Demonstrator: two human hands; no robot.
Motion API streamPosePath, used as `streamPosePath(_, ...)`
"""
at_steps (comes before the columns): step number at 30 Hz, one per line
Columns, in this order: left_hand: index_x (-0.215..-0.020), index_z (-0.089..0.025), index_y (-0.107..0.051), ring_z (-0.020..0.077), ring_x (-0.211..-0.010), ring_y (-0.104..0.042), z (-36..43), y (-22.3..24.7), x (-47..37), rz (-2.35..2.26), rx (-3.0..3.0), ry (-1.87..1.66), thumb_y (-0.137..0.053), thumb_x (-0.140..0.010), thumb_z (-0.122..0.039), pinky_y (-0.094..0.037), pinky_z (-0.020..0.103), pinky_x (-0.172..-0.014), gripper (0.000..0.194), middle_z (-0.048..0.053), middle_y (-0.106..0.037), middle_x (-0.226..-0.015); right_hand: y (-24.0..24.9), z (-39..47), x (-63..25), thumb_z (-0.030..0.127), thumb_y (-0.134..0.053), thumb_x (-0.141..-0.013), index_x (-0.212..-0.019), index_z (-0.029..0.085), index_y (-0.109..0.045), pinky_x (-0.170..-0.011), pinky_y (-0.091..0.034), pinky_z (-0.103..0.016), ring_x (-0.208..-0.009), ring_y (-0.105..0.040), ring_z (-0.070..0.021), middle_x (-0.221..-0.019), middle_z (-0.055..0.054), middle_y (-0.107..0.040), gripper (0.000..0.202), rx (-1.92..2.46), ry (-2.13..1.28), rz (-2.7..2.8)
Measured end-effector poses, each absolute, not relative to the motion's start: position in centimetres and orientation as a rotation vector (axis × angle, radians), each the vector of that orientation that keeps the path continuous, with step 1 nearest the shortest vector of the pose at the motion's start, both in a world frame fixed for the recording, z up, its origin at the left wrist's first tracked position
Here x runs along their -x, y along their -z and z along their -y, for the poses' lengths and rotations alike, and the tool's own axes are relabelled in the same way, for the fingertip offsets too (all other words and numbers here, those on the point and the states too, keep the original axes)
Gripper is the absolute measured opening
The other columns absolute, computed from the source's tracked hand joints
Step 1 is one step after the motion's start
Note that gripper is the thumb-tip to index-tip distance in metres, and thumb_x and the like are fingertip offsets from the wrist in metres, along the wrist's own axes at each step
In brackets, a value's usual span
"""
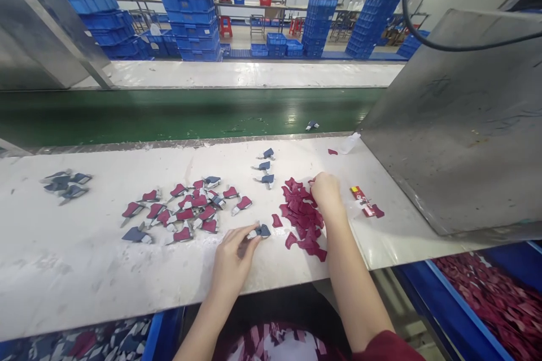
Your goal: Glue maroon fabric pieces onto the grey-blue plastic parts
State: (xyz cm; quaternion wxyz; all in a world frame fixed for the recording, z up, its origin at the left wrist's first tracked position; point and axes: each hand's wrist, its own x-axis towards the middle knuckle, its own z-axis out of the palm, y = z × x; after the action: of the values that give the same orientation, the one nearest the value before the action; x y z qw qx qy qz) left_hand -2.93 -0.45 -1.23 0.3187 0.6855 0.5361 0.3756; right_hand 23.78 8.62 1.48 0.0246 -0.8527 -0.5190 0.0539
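Note:
My left hand (235, 251) pinches a small navy and grey piece (261, 231) between thumb and fingers, just above the white worktable (105, 276). My right hand (327, 190) is closed at the upper right edge of a pile of maroon pieces (302, 214); its fingertips are turned away, so what they hold is hidden. Left of my left hand lies a cluster of maroon-topped grey pieces (185, 214). Three navy pieces (265, 166) stand in a column beyond my hands. Another small navy group (68, 185) rests at the far left.
A green conveyor belt (182, 115) runs behind the table, carrying one small piece (312, 124). At right are a red packet (362, 201), a white bottle (350, 143) and a metal panel (466, 124). Blue bins (466, 316) of pieces sit below the table edge.

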Motion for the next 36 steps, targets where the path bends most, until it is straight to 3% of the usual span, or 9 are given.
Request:
streamPosePath(4, -0.105, -0.023, -0.078, 0.0278, -0.102, -0.069, -2.5, -2.3, 3.4, -1.274, -2.169, -0.962, -0.071, -0.086, -0.036, -0.056, 0.044, -0.092, 0.024, 0.007, -0.077, -0.106, -1.6, -8.4, -23.3, 0.007, -0.043, -0.092, -0.102, 0.003, -0.07, -0.09, -0.036, -0.04, -0.107, -0.058, -0.0332, -0.104, -0.024, -0.068, 0.03, 2.613, -0.139, 1.712)
streamPosePath(10, -0.104, -0.022, -0.076, 0.0235, -0.103, -0.068, -13.1, -8.4, -2.0, -1.223, -2.322, -0.9, -0.063, -0.092, -0.038, -0.055, 0.035, -0.092, 0.023, 0.005, -0.078, -0.107, -1.6, -8.5, -23.4, 0.008, -0.045, -0.093, -0.106, 0.002, -0.068, -0.089, -0.037, -0.038, -0.101, -0.062, -0.0305, -0.105, -0.024, -0.067, 0.027, 2.592, -0.181, 1.722)
streamPosePath(13, -0.111, -0.019, -0.074, 0.0253, -0.114, -0.065, -19.7, -8.1, -6.9, -1.353, -2.443, -0.598, -0.062, -0.093, -0.032, -0.049, 0.037, -0.103, 0.026, 0.007, -0.076, -0.115, -2.0, -8.4, -23.3, 0.013, -0.048, -0.094, -0.103, 0.004, -0.069, -0.086, -0.039, -0.035, -0.097, -0.063, -0.0283, -0.1, -0.022, -0.068, 0.024, 2.566, -0.204, 1.68)
streamPosePath(17, -0.112, -0.014, -0.072, 0.0292, -0.12, -0.061, -26.2, -6.0, -12.0, -1.486, -2.44, -0.498, -0.063, -0.094, -0.027, -0.05, 0.039, -0.101, 0.025, 0.015, -0.073, -0.116, -3.3, -6.9, -22.4, 0.021, -0.05, -0.097, -0.102, 0.013, -0.072, -0.08, -0.041, -0.031, -0.095, -0.065, -0.0247, -0.1, -0.016, -0.071, 0.024, 2.453, -0.196, 1.649)
streamPosePath(19, -0.116, -0.014, -0.068, 0.0287, -0.119, -0.061, -28.2, -5.1, -13.5, -1.545, -2.428, -0.462, -0.064, -0.095, -0.03, -0.052, 0.042, -0.099, 0.027, 0.015, -0.07, -0.12, -3.9, -5.4, -21.7, 0.032, -0.048, -0.099, -0.107, 0.024, -0.072, -0.07, -0.042, -0.029, -0.08, -0.067, -0.0206, -0.092, -0.008, -0.073, 0.026, 2.368, -0.225, 1.636)
streamPosePath(21, -0.123, -0.015, -0.064, 0.0263, -0.114, -0.063, -29.8, -4.3, -14.5, -1.583, -2.413, -0.442, -0.063, -0.096, -0.033, -0.055, 0.045, -0.095, 0.032, 0.013, -0.065, -0.125, -4.3, -3.7, -21.1, 0.037, -0.05, -0.098, -0.099, 0.029, -0.074, -0.065, -0.044, -0.028, -0.067, -0.067, -0.0193, -0.079, -0.002, -0.074, 0.025, 2.078, -0.441, 1.589)
streamPosePath(25, -0.128, -0.017, -0.06, 0.0245, -0.109, -0.065, -32.1, -3.4, -15.1, -1.604, -2.378, -0.428, -0.063, -0.097, -0.034, -0.057, 0.046, -0.091, 0.036, 0.011, -0.062, -0.129, -3.7, -0.3, -20.2, 0.045, -0.061, -0.091, -0.09, 0.025, -0.077, -0.058, -0.05, -0.028, -0.061, -0.068, -0.0202, -0.073, -0.004, -0.075, 0.026, 1.641, -0.758, 1.372)
streamPosePath(31, -0.128, -0.017, -0.06, 0.0242, -0.109, -0.065, -32.6, -3.8, -13.7, -1.543, -2.408, -0.421, -0.062, -0.097, -0.035, -0.057, 0.046, -0.091, 0.036, 0.011, -0.062, -0.129, -2.2, 2.2, -19.9, 0.054, -0.067, -0.086, -0.077, 0.019, -0.076, -0.053, -0.052, -0.026, -0.057, -0.063, -0.0177, -0.063, -0.004, -0.067, 0.037, 1.422, -1.042, 1.057)
streamPosePath(36, -0.123, -0.013, -0.066, 0.0246, -0.112, -0.066, -29.4, -5.6, -11.6, -1.366, -2.492, -0.421, -0.064, -0.094, -0.021, -0.051, 0.037, -0.1, 0.03, 0.013, -0.071, -0.12, -2.4, 2.1, -19.5, 0.054, -0.077, -0.077, -0.108, 0.02, -0.073, -0.055, -0.056, -0.028, -0.057, -0.064, -0.0159, -0.068, 0.001, -0.062, 0.046, 1.3, -1.047, 0.822)
